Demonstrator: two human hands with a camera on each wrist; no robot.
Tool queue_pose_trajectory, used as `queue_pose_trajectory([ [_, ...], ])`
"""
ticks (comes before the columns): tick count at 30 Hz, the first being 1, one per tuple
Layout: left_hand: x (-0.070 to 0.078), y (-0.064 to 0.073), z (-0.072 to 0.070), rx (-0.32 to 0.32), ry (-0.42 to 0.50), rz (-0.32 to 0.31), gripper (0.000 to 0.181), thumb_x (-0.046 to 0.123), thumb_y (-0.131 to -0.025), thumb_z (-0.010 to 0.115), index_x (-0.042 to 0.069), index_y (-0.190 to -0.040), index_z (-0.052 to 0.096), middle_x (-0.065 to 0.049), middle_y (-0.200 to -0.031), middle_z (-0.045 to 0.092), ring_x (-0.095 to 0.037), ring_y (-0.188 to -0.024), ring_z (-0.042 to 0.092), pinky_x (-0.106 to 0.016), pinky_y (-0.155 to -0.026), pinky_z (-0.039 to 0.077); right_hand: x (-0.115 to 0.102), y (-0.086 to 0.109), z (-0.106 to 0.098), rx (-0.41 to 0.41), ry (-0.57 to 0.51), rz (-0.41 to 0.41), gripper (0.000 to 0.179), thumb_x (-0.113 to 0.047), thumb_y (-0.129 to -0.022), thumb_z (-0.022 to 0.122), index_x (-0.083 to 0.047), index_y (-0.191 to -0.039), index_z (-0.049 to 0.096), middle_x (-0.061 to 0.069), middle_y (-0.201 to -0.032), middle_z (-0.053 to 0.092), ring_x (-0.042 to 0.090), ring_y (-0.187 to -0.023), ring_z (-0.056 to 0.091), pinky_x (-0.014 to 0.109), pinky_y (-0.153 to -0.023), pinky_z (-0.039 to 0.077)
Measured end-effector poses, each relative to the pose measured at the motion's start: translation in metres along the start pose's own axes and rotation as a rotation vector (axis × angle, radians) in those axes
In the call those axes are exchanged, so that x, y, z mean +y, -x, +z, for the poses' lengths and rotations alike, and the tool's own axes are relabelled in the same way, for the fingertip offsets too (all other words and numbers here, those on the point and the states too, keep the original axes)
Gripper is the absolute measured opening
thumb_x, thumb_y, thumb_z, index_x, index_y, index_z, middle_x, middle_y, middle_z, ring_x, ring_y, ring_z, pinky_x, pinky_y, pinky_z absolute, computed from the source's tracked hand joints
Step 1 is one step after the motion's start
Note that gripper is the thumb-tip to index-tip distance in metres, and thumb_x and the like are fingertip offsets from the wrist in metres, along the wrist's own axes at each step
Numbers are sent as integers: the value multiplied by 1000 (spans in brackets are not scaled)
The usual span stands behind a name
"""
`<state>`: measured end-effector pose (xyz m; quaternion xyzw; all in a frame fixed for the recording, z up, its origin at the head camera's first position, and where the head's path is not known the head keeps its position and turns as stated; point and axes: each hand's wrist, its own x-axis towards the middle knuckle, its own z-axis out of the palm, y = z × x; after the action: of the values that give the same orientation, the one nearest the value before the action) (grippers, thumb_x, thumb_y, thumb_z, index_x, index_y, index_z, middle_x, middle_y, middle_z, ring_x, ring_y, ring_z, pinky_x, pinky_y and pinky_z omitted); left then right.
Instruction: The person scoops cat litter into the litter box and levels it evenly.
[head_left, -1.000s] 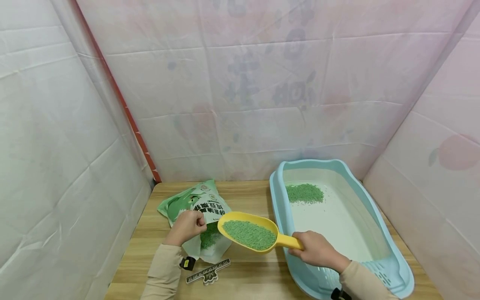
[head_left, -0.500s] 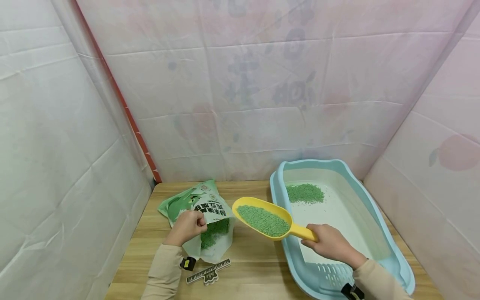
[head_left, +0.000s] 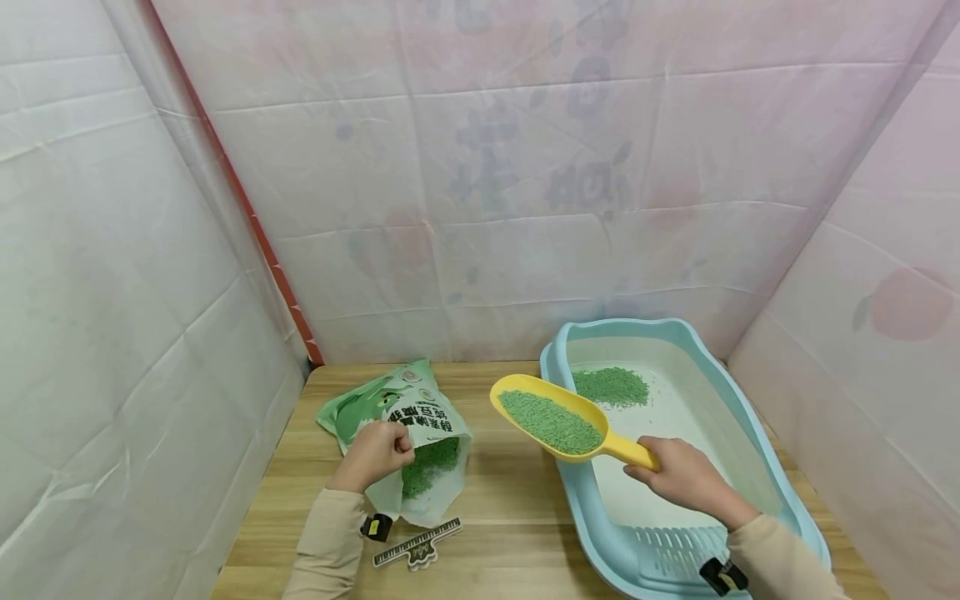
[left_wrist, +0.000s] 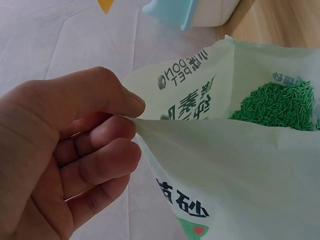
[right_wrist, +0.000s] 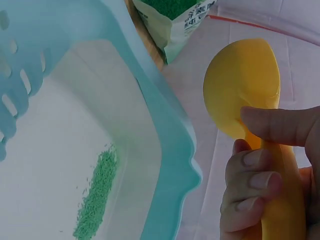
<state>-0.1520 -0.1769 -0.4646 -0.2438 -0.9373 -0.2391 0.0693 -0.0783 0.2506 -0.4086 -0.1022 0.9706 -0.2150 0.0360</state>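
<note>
My right hand (head_left: 686, 477) grips the handle of a yellow scoop (head_left: 630, 451), whose bowl is heaped with green litter pellets (head_left: 553, 422). The scoop hangs level over the left rim of a light blue litter box (head_left: 581, 500). At the left, my left hand (head_left: 375, 457) pinches the edge of the opened litter bag (head_left: 435, 412) between thumb and forefinger. The left wrist view shows that pinch at the bag's mouth, with green pellets (left_wrist: 277, 106) inside. In the right wrist view the thumb lies along the yellow scoop (right_wrist: 245, 85), and its contents are hidden there.
A patch of green pellets (head_left: 611, 387) lies in the far left corner of the litter box. A black-and-white bag clip (head_left: 417, 546) lies on the wooden table (head_left: 510, 558) in front of the bag. Pale sheet walls (head_left: 480, 183) stand around the table.
My right hand has carried the loaded scoop rightward and farther back, from beside the bag's mouth to above the litter box's rim. My left hand stays on the bag's edge.
</note>
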Motion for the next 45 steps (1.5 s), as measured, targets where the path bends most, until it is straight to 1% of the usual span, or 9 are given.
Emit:
queue_pose_trajectory([
  [9,-1,0,0,5,0,7,26,-1,-70,64,18,-57,51,11,-55,46,2,-53,32,-16,-56,33,14,0,-5,42,13,0,17,-22,-83,69,-12,-78,56,-5,-58,44,4,-49,34,21,-49,30],
  [16,-1,1,0,6,3,7,25,-1,-70,64,17,-57,52,10,-55,47,2,-53,32,-16,-56,33,20,3,-11,40,6,19,17,-21,-84,68,-10,-79,57,-3,-59,44,4,-49,35,21,-49,31],
  [31,-2,1,0,9,10,11,26,-2,-70,64,17,-57,51,10,-56,45,2,-54,31,-16,-57,33,35,8,-21,65,52,62,19,-22,-84,68,-8,-79,56,-2,-59,42,6,-50,35,21,-49,30],
  [37,-3,2,0,13,1,15,25,-1,-70,65,17,-58,53,10,-56,47,2,-53,32,-17,-58,35,40,9,-23,76,67,78,20,-22,-84,69,-8,-78,56,-2,-58,42,6,-49,34,21,-49,29],
  [41,-3,2,0,14,-2,15,25,0,-70,65,18,-58,54,10,-56,49,3,-53,34,-17,-59,36,45,8,-26,67,58,92,20,-22,-84,69,-7,-79,56,-2,-58,42,7,-49,35,22,-49,30],
  [45,-4,2,1,8,-1,9,25,0,-70,66,18,-58,54,10,-56,50,2,-53,34,-17,-58,36,51,7,-29,64,78,109,20,-23,-84,68,-7,-81,57,-2,-59,42,7,-51,36,22,-49,30],
])
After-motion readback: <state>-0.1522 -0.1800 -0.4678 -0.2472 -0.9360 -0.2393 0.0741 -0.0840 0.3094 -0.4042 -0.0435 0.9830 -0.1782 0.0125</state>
